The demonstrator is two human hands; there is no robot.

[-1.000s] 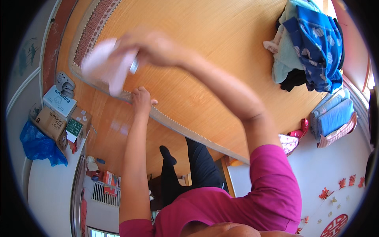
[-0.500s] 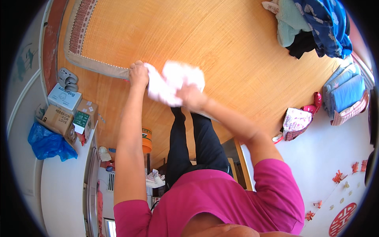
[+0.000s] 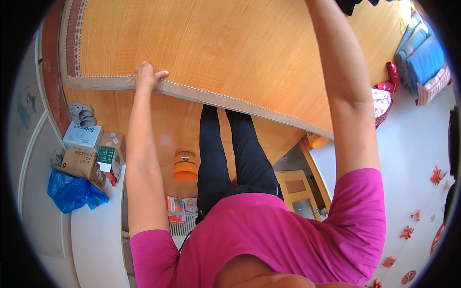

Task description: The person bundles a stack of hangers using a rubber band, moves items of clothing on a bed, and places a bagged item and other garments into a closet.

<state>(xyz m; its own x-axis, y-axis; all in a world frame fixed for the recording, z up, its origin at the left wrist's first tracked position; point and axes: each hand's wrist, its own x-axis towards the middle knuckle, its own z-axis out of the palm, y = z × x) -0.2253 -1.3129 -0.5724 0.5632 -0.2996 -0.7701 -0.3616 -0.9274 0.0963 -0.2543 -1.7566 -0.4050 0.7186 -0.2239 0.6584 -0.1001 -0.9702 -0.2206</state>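
Note:
My left hand [image 3: 147, 77] lies on the cloth-bound edge of a woven sleeping mat [image 3: 225, 53], thumb stretched out to the right and nothing visible held in it. The mat has a beige border and a patterned brown band along its far-left side. My right arm [image 3: 348, 91] reaches far forward over the mat's right part. The right hand itself is beyond the top of the picture, so whatever it touches is hidden. Just left of that arm's upper end, dark clothing [image 3: 349, 6] shows at the top rim.
An orange bucket [image 3: 185, 165] stands on the wooden floor left of my legs. Boxes [image 3: 79, 161], grey clogs [image 3: 82, 114] and a blue plastic bag [image 3: 77, 192] sit on a white cabinet at left. Folded blue bedding [image 3: 425, 62] and small red-and-white clothes [image 3: 382, 101] lie at right.
The white cloth that both hands held is out of sight. My left hand now rests on the mat edge, and my right arm has swung forward past the top. The view has shifted.

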